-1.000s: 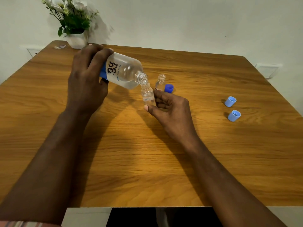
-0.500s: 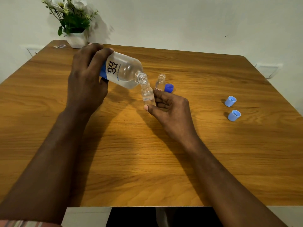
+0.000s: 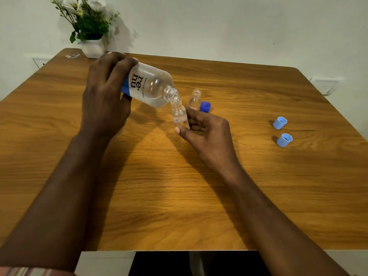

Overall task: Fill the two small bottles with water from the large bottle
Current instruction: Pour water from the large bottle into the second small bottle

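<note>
— How many bottles do you count on the desk (image 3: 199, 206)?

— Three. One large bottle (image 3: 151, 86), tipped on its side in the left hand (image 3: 103, 102), whose fingers wrap its labelled body. Its open mouth sits right over the neck of the first small bottle (image 3: 179, 114).

— And that small one?

— Upright near the middle of the desk, pinched low down between thumb and fingers of the right hand (image 3: 207, 134). Some clear water shows inside it.

— The second small bottle (image 3: 194, 100)?

— Just beyond the first, towards the far edge, upright and uncapped, no hand on it.

— Caps?

— Three. One dark blue cap (image 3: 205, 107) beside the second small bottle, and two light blue caps (image 3: 279, 122) (image 3: 284, 139) close together near the right edge, well apart from the bottles.

— Anything else?

— One white flower pot (image 3: 92, 47) at the far left corner.
</note>
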The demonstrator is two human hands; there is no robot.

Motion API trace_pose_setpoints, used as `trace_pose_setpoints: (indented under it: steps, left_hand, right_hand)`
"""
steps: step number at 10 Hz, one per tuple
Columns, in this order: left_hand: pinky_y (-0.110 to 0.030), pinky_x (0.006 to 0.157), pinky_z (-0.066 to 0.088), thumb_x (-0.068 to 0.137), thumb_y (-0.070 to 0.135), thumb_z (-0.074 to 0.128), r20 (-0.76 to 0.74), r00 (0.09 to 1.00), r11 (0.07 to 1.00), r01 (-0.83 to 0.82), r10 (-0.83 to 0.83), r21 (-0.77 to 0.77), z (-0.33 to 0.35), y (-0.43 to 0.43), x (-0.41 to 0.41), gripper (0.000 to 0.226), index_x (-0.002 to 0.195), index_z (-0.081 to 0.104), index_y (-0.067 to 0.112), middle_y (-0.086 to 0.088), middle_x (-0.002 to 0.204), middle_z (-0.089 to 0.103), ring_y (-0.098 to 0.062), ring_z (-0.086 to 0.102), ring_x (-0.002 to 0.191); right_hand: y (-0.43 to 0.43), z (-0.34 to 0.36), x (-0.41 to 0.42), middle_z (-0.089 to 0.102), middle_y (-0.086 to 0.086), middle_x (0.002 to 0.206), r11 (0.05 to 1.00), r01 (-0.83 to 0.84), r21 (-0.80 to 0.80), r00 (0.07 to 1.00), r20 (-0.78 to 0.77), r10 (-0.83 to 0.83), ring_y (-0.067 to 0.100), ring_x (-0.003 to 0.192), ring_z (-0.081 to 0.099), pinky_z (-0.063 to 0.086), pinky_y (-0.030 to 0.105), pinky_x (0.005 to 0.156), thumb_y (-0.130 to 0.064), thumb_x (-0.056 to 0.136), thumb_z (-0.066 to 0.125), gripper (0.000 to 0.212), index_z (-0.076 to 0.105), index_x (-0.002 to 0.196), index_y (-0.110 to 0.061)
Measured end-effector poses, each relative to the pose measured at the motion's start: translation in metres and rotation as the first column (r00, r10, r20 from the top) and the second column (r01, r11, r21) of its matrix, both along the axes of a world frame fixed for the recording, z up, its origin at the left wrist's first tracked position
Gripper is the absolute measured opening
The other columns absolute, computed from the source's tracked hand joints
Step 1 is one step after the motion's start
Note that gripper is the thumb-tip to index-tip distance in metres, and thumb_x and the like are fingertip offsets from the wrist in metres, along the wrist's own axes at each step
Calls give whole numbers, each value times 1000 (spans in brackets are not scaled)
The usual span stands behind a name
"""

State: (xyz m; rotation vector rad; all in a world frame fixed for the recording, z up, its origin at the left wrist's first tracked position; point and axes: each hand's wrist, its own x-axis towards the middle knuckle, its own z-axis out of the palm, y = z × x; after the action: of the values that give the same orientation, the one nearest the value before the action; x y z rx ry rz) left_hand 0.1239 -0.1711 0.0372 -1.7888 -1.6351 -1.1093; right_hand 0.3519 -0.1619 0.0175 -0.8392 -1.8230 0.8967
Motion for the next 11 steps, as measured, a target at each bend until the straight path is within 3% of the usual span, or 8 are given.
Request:
trace_pose_setpoints:
  steps: [4,6,8,11]
  left_hand:
    - [-29,93,40,80,-1,63,3,1000,1000,-6,6,-10,0,1,0,52,130,51,7,-19,130,51,-35,46,121]
    - [-23,95,36,79,-2,63,-3,1000,1000,-9,9,-6,0,1,0,53,130,51,7,-19,130,52,-34,46,121]
    - [-27,94,39,79,-3,64,0,1000,1000,-10,10,-11,0,1,-1,54,130,51,8,-19,130,51,-34,46,122]
    - [-26,93,39,81,-1,63,3,1000,1000,-3,3,-11,0,1,0,52,131,51,7,-19,131,51,-34,46,121]
  right_hand:
    - [1,0,1,64,-29,87,1000,-18,3,1000,-4,18,-9,89,66,52,15,83,-5,80,75,33,69,112,-11]
    - [0,0,1,66,-25,89,1000,-18,-1,1000,-8,18,-4,91,68,55,20,84,-6,80,75,33,70,112,-12]
    - [1,0,1,68,-20,94,1000,-17,-8,1000,-14,17,-1,93,69,55,24,86,-5,80,75,34,69,113,-12]
    - [0,1,2,65,-25,88,1000,-9,5,1000,1,9,-4,91,67,54,18,83,-6,80,76,32,70,111,-11]
